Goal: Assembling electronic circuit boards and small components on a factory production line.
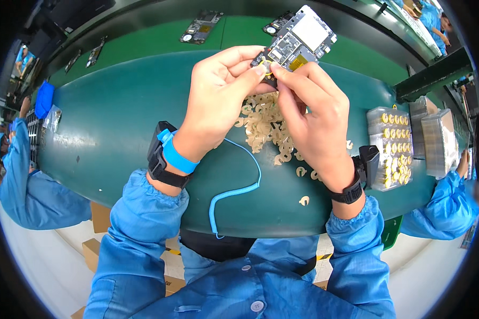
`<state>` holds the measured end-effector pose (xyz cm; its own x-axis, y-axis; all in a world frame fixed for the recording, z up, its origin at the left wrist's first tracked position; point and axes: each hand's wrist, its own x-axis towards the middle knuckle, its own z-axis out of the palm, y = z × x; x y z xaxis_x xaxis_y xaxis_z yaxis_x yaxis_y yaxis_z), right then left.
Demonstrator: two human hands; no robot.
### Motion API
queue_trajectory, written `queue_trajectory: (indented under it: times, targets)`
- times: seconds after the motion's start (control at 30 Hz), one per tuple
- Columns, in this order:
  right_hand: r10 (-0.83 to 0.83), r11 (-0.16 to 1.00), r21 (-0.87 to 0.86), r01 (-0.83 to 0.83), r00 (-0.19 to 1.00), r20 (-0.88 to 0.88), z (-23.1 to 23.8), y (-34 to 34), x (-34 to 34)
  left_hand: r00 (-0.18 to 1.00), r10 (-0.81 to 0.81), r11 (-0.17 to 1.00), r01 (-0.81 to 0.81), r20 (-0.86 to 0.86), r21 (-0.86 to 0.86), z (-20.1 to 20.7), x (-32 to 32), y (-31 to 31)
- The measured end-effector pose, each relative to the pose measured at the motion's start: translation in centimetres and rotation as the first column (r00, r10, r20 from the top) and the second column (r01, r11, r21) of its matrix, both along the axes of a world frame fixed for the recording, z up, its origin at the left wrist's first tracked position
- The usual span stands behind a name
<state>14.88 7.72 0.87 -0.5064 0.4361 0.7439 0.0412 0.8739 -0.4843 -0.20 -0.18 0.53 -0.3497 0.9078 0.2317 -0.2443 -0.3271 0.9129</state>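
Both my hands are raised over the green work surface at a circuit board (290, 45), which is tilted, with a pale square plate and a yellow patch on it. My left hand (218, 87) grips the board's near-left corner, its thumb on a round yellow-rimmed coin cell (266, 67). My right hand (314, 101) is closed, thumb and index finger pinched at the cell's right side; its fingertips partly hide the cell. A heap of pale C-shaped pieces (263, 125) lies beneath my hands, with several strays toward the near right.
A clear tray (375, 154) of yellow-rimmed round parts stands at right, beside stacked clear trays (439, 143). A coiled blue cord (231, 191) lies near my left wrist's blue strap (178, 151). More boards (201, 26) rest on the green strip beyond. Co-workers in blue sit at both sides.
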Motion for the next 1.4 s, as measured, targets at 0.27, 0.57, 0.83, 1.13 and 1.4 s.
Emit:
queue_trajectory:
  times: [0.27,0.57,0.83,1.13,1.4]
  targets:
    - [0.063,0.997,-0.043,-0.061,0.997,0.045,0.1,0.3,0.5,0.999,0.031,0.999,-0.031,-0.007,-0.026,0.1,0.0,0.2]
    - [-0.072,0.853,-0.518,0.066,0.997,0.009,0.5,0.7,0.6,0.99,0.139,0.99,-0.14,0.009,0.01,0.1,0.0,0.3]
    - [0.083,0.567,-0.821,-0.066,0.996,-0.023,-0.1,1.8,0.4,0.976,0.211,0.974,-0.214,-0.045,-0.074,-3.5,-0.4,1.3]
    - [-0.141,0.382,-0.924,0.024,0.989,-0.032,-0.4,6.4,3.2,0.914,0.337,0.932,-0.359,-0.225,-0.061,-3.5,-0.9,1.7]
    - [-0.402,0.264,-0.964,-0.006,0.908,-0.116,0.0,15.4,3.2,0.909,0.345,0.926,-0.37,-0.233,-0.073,-3.8,-0.9,1.6]
